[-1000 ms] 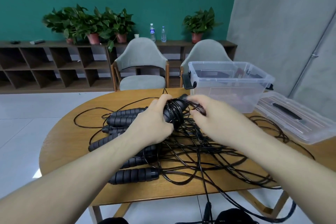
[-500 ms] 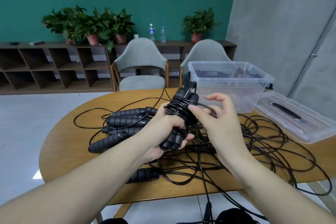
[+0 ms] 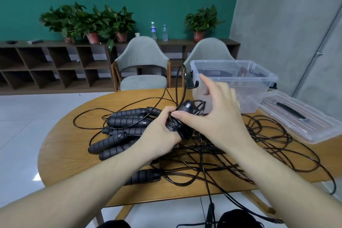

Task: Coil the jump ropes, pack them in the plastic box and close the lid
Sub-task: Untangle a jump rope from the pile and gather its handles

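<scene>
Coiling step: my left hand (image 3: 159, 131) grips the handles (image 3: 182, 116); my right hand (image 3: 214, 116) pinches the cord (image 3: 178, 83). Next: wrap another turn.

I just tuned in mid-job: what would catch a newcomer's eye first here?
The black tangle of jump ropes sprawled over the round wooden table, with the foam handles bunched on its left. At the middle, the left hand grips a handle bundle wound with cord while the right hand pinches the cord on it. Behind sits the open plastic box, its lid lying to the right.
</scene>
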